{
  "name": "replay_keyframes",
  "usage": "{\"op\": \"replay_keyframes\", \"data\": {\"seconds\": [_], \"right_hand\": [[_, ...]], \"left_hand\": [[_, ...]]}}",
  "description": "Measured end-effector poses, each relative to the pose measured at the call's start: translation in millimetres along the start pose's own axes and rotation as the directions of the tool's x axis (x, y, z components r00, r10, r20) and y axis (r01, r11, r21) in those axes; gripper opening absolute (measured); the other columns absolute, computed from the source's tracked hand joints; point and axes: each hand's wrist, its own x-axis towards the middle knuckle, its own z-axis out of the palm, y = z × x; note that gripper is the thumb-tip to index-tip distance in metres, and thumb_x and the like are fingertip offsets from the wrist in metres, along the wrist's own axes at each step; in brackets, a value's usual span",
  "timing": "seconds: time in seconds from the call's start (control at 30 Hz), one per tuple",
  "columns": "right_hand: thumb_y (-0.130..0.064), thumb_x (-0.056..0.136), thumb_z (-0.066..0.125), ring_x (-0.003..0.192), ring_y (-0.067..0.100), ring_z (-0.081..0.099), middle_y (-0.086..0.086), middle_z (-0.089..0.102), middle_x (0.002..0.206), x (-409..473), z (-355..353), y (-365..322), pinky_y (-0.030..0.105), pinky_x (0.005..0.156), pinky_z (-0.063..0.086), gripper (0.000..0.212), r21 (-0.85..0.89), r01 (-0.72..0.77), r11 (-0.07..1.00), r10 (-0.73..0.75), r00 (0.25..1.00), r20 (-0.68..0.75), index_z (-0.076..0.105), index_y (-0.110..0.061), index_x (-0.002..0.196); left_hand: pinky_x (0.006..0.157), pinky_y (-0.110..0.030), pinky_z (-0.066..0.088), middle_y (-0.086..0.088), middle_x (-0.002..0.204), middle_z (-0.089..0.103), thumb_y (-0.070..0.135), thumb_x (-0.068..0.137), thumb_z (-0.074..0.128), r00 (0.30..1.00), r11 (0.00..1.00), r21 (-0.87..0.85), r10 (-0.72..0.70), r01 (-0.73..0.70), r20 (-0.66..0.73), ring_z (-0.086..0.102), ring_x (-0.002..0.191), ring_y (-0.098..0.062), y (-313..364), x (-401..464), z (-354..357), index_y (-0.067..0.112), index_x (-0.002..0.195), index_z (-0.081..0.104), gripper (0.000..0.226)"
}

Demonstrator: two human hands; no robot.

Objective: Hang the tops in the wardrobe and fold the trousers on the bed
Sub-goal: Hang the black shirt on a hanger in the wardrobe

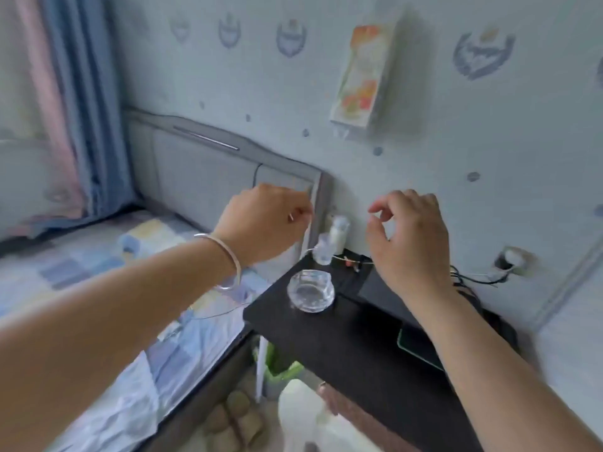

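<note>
Both hands hang over the black counter (342, 347), the left hand (264, 220) pinching a thin wire hanger, the right hand (408, 236) loosely curled and empty; no clothes show, so find a top first.

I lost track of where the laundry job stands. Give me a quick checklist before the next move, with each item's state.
1. Left hand free for clothes: not ok, it pinches a small thin thing.
2. Right hand free: cannot tell, fingers curled, thumb and forefinger nearly touching.
3. Tops or trousers in view: not ok, none visible.
4. Wardrobe in view: not ok.
5. Bed within reach: ok, beside the left arm.
6. Glass dish clear of the arms: ok, on the black table.
</note>
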Motion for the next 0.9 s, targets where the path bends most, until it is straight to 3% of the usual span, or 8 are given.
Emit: {"op": "replay_keyframes", "data": {"seconds": [0.07, 0.13, 0.27, 0.4, 0.57, 0.8, 0.9], "right_hand": [[-0.025, 0.081, 0.043, 0.083, 0.026, 0.049, 0.003, 0.06, 0.08, -12, 73, -61, 0.035, 0.071, 0.04, 0.022, 0.116, -0.005, 0.993, -0.006, 0.995, 0.095, 0.062, -0.013, 0.084], [-0.027, 0.08, 0.042, 0.083, 0.024, 0.048, 0.003, 0.062, 0.081, -21, 141, -124, 0.031, 0.072, 0.035, 0.025, 0.214, -0.026, 0.977, -0.013, 0.983, 0.181, 0.063, -0.013, 0.085], [-0.017, 0.086, 0.051, 0.085, 0.019, 0.044, 0.004, 0.062, 0.087, -46, 255, -233, 0.024, 0.07, 0.029, 0.013, 0.363, -0.157, 0.918, -0.01, 0.908, 0.419, 0.063, -0.011, 0.09], [-0.014, 0.088, 0.053, 0.092, 0.019, 0.045, 0.004, 0.06, 0.093, -78, 344, -304, 0.025, 0.071, 0.029, 0.011, 0.389, -0.308, 0.868, -0.026, 0.755, 0.655, 0.062, -0.01, 0.094], [-0.017, 0.09, 0.052, 0.097, 0.024, 0.053, -0.002, 0.056, 0.087, -123, 442, -347, 0.03, 0.077, 0.042, 0.008, 0.307, -0.461, 0.833, -0.038, 0.506, 0.862, 0.06, -0.016, 0.089], [-0.019, 0.09, 0.049, 0.094, 0.021, 0.053, -0.001, 0.059, 0.094, -185, 593, -374, 0.027, 0.072, 0.038, 0.009, 0.199, -0.443, 0.874, -0.121, 0.198, 0.973, 0.058, -0.018, 0.09], [-0.018, 0.09, 0.048, 0.094, 0.019, 0.052, -0.003, 0.057, 0.094, -207, 654, -379, 0.027, 0.072, 0.038, 0.014, 0.175, -0.373, 0.911, -0.14, 0.118, 0.983, 0.06, -0.017, 0.096]], "left_hand": [[0.076, -0.035, 0.053, 0.011, 0.086, 0.07, 0.042, 0.079, 0.044, 0.984, 0.984, 0.029, -0.173, 0.174, -0.038, 0.064, 0.083, -0.021, -90, -38, -26, 0.033, 0.088, 0.068, 0.027], [0.077, -0.036, 0.053, 0.008, 0.084, 0.07, 0.036, 0.084, 0.051, 0.939, 0.939, 0.055, -0.336, 0.341, -0.075, 0.064, 0.083, -0.022, -177, -77, -51, 0.032, 0.086, 0.069, 0.019], [0.074, -0.03, 0.051, 0.012, 0.078, 0.066, 0.029, 0.087, 0.055, 0.833, 0.83, 0.09, -0.539, 0.551, -0.129, 0.063, 0.079, -0.014, -317, -149, -83, 0.033, 0.085, 0.068, 0.014], [0.073, -0.029, 0.049, 0.007, 0.095, 0.071, 0.023, 0.09, 0.053, 0.724, 0.712, 0.133, -0.683, 0.689, -0.095, 0.064, 0.087, -0.018, -416, -209, -70, 0.029, 0.093, 0.07, 0.018], [0.075, -0.031, 0.048, 0.008, 0.108, 0.067, 0.022, 0.093, 0.048, 0.528, 0.517, 0.264, -0.849, 0.814, 0.035, 0.061, 0.097, -0.021, -511, -266, -15, 0.032, 0.102, 0.066, 0.023], [0.078, -0.032, 0.047, 0.002, 0.111, 0.067, 0.023, 0.089, 0.051, 0.168, 0.195, 0.276, -0.979, 0.941, 0.116, 0.061, 0.102, -0.026, -622, -322, 76, 0.032, 0.103, 0.067, 0.023], [0.082, -0.034, 0.05, 0.0, 0.105, 0.071, 0.023, 0.085, 0.052, 0.044, 0.083, 0.25, -0.986, 0.965, 0.159, 0.063, 0.098, -0.025, -666, -345, 116, 0.031, 0.1, 0.068, 0.023]]}}
